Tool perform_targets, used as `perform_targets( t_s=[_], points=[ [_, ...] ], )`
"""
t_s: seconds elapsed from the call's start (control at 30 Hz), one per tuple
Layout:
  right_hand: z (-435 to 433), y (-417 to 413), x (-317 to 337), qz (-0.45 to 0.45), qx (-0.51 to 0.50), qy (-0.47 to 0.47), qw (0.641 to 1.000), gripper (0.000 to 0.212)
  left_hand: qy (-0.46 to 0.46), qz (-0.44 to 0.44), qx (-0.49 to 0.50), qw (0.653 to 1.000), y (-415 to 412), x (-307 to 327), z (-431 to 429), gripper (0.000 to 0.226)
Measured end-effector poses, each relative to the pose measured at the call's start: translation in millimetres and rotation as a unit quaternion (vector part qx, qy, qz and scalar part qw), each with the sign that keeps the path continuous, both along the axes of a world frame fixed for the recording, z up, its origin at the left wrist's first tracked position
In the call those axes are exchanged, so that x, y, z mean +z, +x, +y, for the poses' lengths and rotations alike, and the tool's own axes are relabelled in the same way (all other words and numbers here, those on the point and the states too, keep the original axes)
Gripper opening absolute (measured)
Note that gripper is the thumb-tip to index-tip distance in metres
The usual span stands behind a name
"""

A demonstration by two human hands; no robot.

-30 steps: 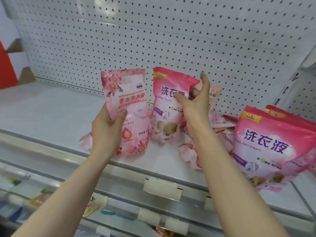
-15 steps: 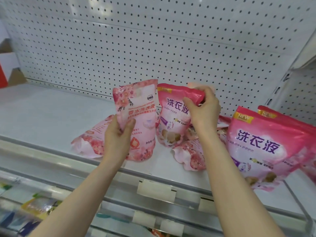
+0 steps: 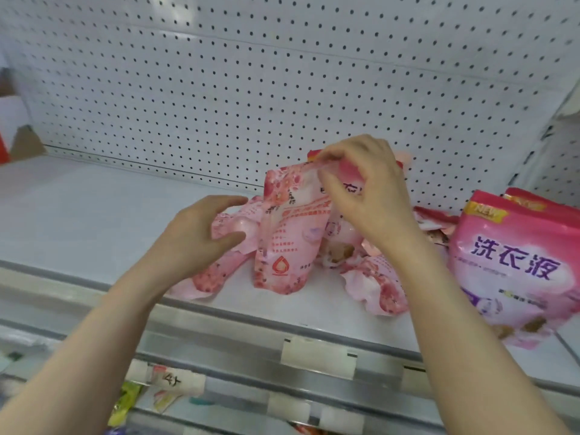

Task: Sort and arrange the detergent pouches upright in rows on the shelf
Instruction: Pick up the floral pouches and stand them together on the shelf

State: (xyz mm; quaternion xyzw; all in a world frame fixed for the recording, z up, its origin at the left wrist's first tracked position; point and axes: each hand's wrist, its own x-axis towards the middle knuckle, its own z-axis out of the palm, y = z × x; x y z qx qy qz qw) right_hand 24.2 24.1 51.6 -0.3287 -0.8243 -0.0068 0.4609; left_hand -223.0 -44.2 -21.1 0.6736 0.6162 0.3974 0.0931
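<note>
A pale floral pouch [image 3: 282, 246] stands upright on the white shelf [image 3: 78, 215], near its front edge. Behind it a dark pink pouch [image 3: 348, 174] stands mostly hidden; my right hand [image 3: 370, 196] pinches its top edge, with fingertips by the floral pouch's top corner. My left hand [image 3: 194, 240] is off the floral pouch, thumb and fingers spread around the end of a floral pouch lying flat [image 3: 216, 271]. Another floral pouch [image 3: 379, 284] lies flat under my right wrist.
Two large pink pouches [image 3: 518, 262] stand upright at the right end, one behind the other. A pegboard wall [image 3: 251, 89] backs the shelf. A price-tag rail [image 3: 317, 356] runs along the front edge. Bare shelf stretches to the left.
My left hand set the floral pouch down upright, let go and moved left to the lying pouch. My right hand stayed at the dark pink pouch's top. The view moved closer.
</note>
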Motion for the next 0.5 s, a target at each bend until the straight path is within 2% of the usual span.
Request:
perform_targets(
  t_s=[0.07, 0.17, 0.27, 0.33, 0.43, 0.5],
  points=[
    [0.9, -6.1, -1.7, 0.014, -0.028, -0.007, 0.999, 0.009, -0.096, 0.025, 0.046, 0.994, -31.4, 1.8, 9.7, 0.055],
    [-0.5, -12.0, -6.4, 0.027, -0.069, -0.009, 0.997, 0.007, -0.262, 0.091, 0.079, 0.958, -51.2, -6.0, 25.9, 0.069],
    [-9.3, -24.9, -14.0, 0.038, -0.105, -0.001, 0.994, 0.012, -0.310, 0.093, 0.050, 0.945, -61.1, -8.7, 41.3, 0.083],
    [-15.5, -29.9, -15.7, 0.041, -0.131, -0.009, 0.990, 0.018, -0.326, 0.021, 0.034, 0.945, -65.3, -7.2, 49.5, 0.099],
    [-20.3, -30.5, -13.4, 0.035, -0.169, -0.022, 0.985, 0.027, -0.309, -0.166, 0.027, 0.936, -71.3, -11.5, 56.2, 0.091],
    [-20.9, -32.1, -9.3, 0.025, -0.173, -0.025, 0.984, 0.038, -0.286, -0.250, 0.017, 0.925, -76.3, -15.9, 59.2, 0.084]
  ],
)
